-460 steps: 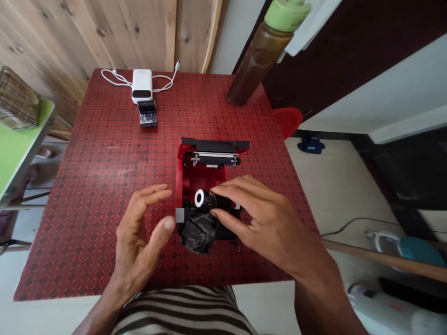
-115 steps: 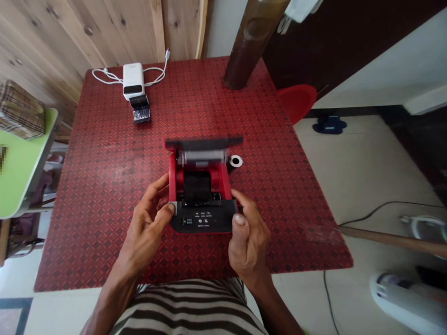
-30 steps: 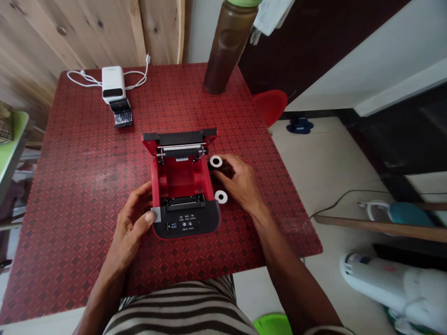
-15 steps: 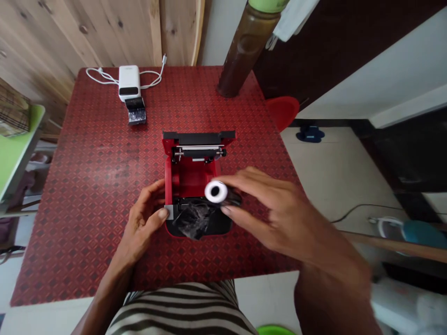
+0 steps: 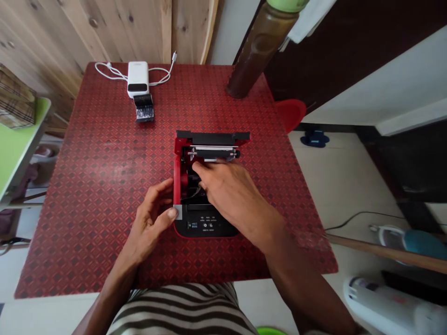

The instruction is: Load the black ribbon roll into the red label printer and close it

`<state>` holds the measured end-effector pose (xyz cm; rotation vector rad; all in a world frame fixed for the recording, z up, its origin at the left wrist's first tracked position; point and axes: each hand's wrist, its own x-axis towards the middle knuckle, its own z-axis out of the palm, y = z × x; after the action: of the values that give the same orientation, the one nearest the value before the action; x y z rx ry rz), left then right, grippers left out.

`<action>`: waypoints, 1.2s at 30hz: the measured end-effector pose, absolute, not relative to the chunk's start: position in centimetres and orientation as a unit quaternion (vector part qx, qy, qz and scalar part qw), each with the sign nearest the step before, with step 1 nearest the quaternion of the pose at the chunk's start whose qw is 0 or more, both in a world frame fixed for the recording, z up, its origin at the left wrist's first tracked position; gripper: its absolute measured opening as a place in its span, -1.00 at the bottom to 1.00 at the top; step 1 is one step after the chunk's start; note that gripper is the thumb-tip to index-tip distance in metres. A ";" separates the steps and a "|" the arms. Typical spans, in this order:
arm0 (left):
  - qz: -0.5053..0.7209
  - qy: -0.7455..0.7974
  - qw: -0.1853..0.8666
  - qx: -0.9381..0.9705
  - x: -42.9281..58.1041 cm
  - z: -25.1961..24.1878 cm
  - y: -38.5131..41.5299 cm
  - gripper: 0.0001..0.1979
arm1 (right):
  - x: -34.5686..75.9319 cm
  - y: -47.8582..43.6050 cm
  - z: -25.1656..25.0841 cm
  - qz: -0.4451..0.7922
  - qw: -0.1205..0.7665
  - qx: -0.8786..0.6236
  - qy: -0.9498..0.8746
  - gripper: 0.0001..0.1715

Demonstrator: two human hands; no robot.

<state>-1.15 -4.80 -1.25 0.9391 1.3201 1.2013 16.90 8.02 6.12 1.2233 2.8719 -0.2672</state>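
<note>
Tabletop: red diamond-pattern table cover
Centre of cover: open red-and-black thermal printer
Left hand: half-open, thumb on grey tab, printer's left front
Right hand: inside printer, grip hidden, cannot tell

Right hand now down inside the open red thermal printer; white-cored roll no longer showing, black plastic wrap off the front panel.

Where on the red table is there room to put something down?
The red table's biggest bare patch is left of the open printer, below the white box. A smaller one is right of it. Crowded: the printer, with the right hand inside and the left hand at its corner.
</note>
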 end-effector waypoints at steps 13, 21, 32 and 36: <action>0.504 0.552 0.537 0.391 -1.3 -1.1 -4.8 -0.36 | 17.5 8.1 4.3 -0.172 -0.067 0.381 0.906 -0.53; 0.508 0.547 0.539 0.390 -1.2 -1.1 -4.7 -0.38 | 21.3 5.5 7.3 -0.284 -0.176 0.307 0.891 -0.55; 0.517 0.561 0.512 0.395 -2.2 -0.5 -4.2 -0.44 | 21.3 4.1 5.5 -0.225 -0.308 0.292 0.877 -0.77; 0.558 0.587 0.386 0.442 -3.3 0.7 0.1 -0.46 | 21.2 3.0 5.1 -0.147 -0.376 0.291 0.867 -0.81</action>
<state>-3.28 0.08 0.72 1.1251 1.4943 1.4211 21.24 2.99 5.09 1.2297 3.6617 -0.6221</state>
